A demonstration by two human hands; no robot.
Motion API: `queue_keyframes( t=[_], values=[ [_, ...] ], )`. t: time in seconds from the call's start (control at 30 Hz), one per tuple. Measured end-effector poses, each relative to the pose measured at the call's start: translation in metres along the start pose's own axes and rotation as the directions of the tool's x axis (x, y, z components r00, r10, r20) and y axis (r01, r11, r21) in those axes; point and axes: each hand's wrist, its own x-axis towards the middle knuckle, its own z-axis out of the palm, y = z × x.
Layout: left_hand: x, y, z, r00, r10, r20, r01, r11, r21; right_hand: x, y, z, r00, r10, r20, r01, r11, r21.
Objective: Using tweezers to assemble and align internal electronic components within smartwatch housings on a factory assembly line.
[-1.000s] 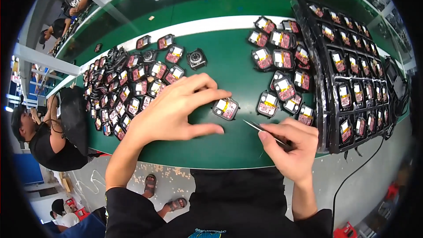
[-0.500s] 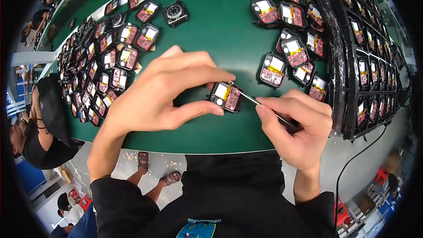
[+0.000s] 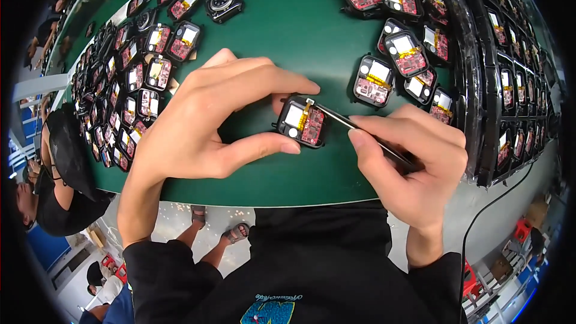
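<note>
An open smartwatch case [image 3: 312,129] lies near the middle of the green table, showing a white battery, yellow tape and a red circuit board. My left hand [image 3: 201,123] steadies it, closed around its left side, thumb at the lower edge and index finger by the upper edge. Pinched between the thumb and fingers of my right hand [image 3: 417,171] is a pair of dark metal tweezers [image 3: 339,118]. Their tips are at the case's upper edge, beside a small pale connector [image 3: 309,102]; whether they grip it I cannot tell.
Many similar open cases [image 3: 129,75] crowd the table's left side. More lie in a loose group [image 3: 373,81] on the right, beside stacked black trays [image 3: 510,84] filled with them. A case lying back side up [image 3: 223,3] is at the far left. A co-worker's dark sleeve [image 3: 72,150] shows at left.
The tweezer tips have moved from the case's right side up to the connector at its top edge. My left hand keeps its hold. The whole view has shifted slightly.
</note>
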Motion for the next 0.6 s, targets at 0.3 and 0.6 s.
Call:
queue_keyframes(
  t=[0.3,0.6],
  values=[
    [-0.001,-0.005,0.002,0.998,0.058,-0.021,-0.058,0.998,0.022,-0.007,0.003,0.012,0.989,-0.13,-0.064,0.118,0.98,-0.158],
    [0.0,-0.011,-0.003,0.997,0.071,0.007,-0.071,0.997,-0.022,-0.001,0.001,0.005,0.996,-0.084,0.009,0.084,0.991,-0.108]
  ],
)
